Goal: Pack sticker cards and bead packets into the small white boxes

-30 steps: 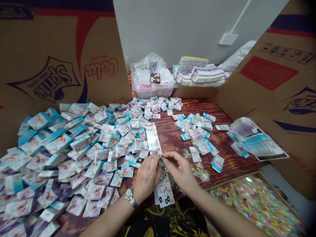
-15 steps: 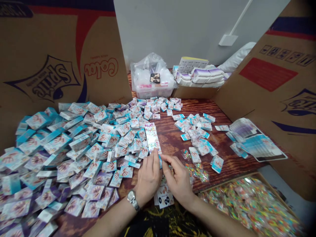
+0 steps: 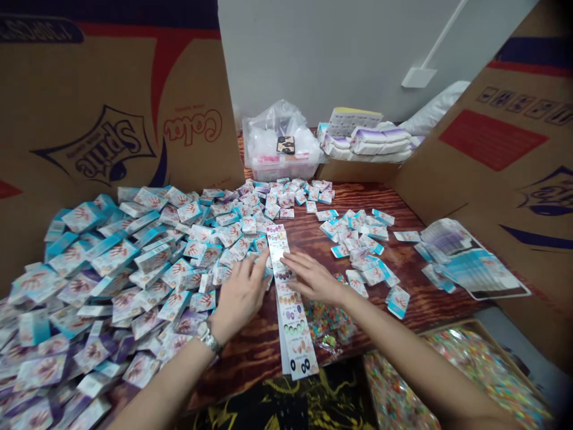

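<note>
A long printed strip of cards [image 3: 286,304] lies down the middle of the wooden table, between my hands. My left hand [image 3: 242,295], with a wristwatch [image 3: 209,337], rests open with its fingertips on small white-and-teal packets [image 3: 111,280] heaped at the left. My right hand [image 3: 311,278] is open too, and its fingertips reach the strip's upper part. Neither hand holds anything. A clear bag of colourful small pieces [image 3: 329,322] lies partly under the strip's right edge.
More packets lie in a loose group [image 3: 358,245] right of the strip. Printed sheets [image 3: 465,260] lie further right, and a tray of colourful packets [image 3: 465,370] sits at the lower right. Cardboard panels [image 3: 120,89] stand at the left, with a plastic tub [image 3: 282,155] behind.
My hands have parted and opened from their close pinching pose. The printed strip now lies straight and long between them, reaching the table's near edge.
</note>
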Motion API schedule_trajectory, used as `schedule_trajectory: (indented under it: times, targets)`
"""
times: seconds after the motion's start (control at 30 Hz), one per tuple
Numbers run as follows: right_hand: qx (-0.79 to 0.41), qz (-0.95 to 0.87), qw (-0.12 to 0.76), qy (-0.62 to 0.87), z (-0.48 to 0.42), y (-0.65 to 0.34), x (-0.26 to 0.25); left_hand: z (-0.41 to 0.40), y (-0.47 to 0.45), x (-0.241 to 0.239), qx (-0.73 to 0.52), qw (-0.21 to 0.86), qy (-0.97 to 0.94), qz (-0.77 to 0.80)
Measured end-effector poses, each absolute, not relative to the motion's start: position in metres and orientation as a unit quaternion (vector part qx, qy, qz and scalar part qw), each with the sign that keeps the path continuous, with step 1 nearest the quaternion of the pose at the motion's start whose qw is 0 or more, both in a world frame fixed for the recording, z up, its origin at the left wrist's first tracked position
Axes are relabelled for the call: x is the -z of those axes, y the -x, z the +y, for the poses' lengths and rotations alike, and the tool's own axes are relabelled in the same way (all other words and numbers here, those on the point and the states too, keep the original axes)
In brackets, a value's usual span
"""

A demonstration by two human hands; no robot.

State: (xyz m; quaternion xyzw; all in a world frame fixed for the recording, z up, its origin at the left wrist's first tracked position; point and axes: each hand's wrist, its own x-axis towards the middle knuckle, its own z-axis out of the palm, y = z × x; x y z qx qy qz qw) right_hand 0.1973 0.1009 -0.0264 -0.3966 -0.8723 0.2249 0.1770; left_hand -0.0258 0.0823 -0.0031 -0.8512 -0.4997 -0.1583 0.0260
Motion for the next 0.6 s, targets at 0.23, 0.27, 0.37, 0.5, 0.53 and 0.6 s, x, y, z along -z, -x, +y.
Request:
schedule_trajectory:
  times: [0.23,0.27,0.37,0.5,0.53,0.6]
  targets:
    - [-0.203,-0.918,-0.018,0.34,0.123,-0.198,0.057,0.14,0.06,-0.02,0.113,0.113,0.818,-0.553]
    - [-0.202,-0.918,-0.018,0.342,0.122,-0.198,0.058,0.142,0.061,-0.02,0.12,0.115,0.815,-0.555]
    - [-0.203,-0.916,0.002,0.347,0.118,-0.198,0.06,0.133,0.054,-0.019,0.167,0.073,0.83,-0.527]
    - [-0.221,-0.901,0.062,0.367,0.113,-0.199,0.061,0.096,0.034,-0.016,0.236,-0.097,0.856,-0.45]
    - [-0.227,-0.898,0.077,0.37,0.112,-0.199,0.061,0.086,0.028,-0.015,0.247,-0.154,0.853,-0.434]
    - [-0.23,-0.893,0.1,0.373,0.11,-0.2,0.063,0.066,0.02,-0.014,0.245,-0.283,0.835,-0.403]
